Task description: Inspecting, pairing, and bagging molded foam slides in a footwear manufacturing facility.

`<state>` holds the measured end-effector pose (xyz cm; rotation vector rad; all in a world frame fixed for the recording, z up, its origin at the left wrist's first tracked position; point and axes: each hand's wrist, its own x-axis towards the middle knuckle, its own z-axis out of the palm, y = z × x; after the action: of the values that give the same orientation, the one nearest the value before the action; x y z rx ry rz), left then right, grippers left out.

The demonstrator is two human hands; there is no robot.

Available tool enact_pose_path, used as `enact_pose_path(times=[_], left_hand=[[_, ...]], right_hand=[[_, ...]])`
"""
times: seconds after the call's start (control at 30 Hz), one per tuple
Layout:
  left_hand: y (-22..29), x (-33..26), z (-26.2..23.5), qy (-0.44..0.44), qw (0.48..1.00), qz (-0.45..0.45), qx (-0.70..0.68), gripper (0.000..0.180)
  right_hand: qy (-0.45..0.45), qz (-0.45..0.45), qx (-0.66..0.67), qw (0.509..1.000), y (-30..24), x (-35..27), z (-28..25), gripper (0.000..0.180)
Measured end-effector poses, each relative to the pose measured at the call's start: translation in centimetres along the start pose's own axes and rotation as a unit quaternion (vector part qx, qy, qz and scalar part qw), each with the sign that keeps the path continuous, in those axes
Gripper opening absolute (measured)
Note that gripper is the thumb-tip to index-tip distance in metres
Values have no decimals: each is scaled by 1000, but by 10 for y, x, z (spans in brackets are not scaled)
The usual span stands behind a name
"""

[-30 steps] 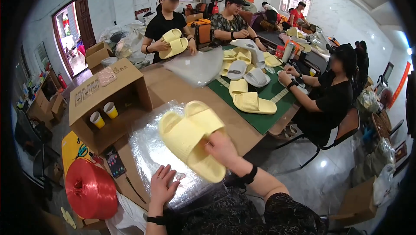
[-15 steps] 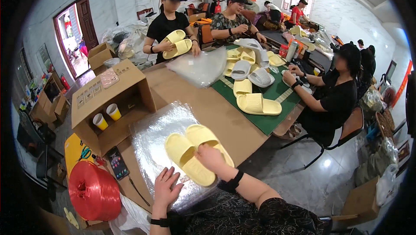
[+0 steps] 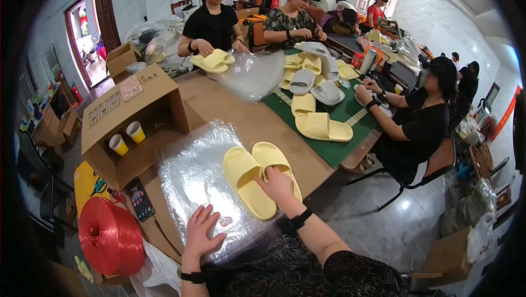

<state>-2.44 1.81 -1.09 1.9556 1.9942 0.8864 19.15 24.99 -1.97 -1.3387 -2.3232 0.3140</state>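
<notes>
The table (image 3: 230, 105) carries a clear plastic sheet (image 3: 192, 176) under both hands; the yellow slippers (image 3: 257, 179) lie on it beneath the right hand (image 3: 279, 184), which grips them, while the left hand (image 3: 201, 234) presses flat, open

Pale yellow ribbed slippers (image 3: 260, 179), clear glossy plastic sheet (image 3: 192, 182), red twine spool (image 3: 109, 236), green mat (image 3: 339, 113).

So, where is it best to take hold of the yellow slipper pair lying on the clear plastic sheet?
Probably at the heel ends of the yellow slipper pair, from the near side: the slippers lie flat and close together, heels toward the person, where the right hand already rests.
</notes>
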Motion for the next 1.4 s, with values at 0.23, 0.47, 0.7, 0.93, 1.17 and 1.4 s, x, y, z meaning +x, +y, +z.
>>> enact_pose_path(times=[0.23,0.47,0.7,0.93,1.17,1.4], left_hand=[[5,1,-3,-40,999,3,32,65],[14,6,-6,-77,992,18,100,66],[13,9,-7,-103,985,31,135,67],[13,0,2,-112,977,23,180,67],[24,1,-8,-115,974,24,193,65],[46,18,-3,-40,997,49,46,64]], right_hand=[[6,9,11,1000,0,-2,2,44],[23,4,26,999,2,-2,4,41],[48,-6,33,998,2,-2,2,39],[36,39,137,989,3,-4,-8,40],[204,49,315,926,39,-15,-32,30],[231,69,332,912,58,-74,-86,21]])
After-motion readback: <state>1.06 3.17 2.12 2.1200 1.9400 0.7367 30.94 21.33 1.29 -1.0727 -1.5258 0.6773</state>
